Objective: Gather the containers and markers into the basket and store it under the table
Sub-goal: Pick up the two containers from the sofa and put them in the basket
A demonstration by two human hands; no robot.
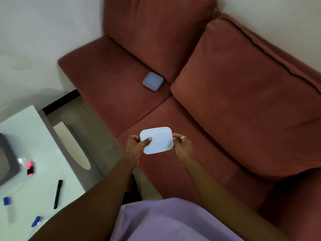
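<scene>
A pale blue square container (158, 140) is held over the sofa seat between my left hand (136, 146) and my right hand (182, 145), one at each side. A darker blue container (153, 82) lies on the sofa seat against the back cushion. On the white table at the left lie a black marker (57, 193), a pink marker (30, 168) and two blue-capped markers (7, 201) (36, 221). The grey basket (7, 164) stands at the table's left edge, partly cut off.
The reddish-brown sofa (225, 101) fills the centre and right. The white table (43, 145) stands at the left, with a strip of floor (97, 136) between it and the sofa. A white wall is behind.
</scene>
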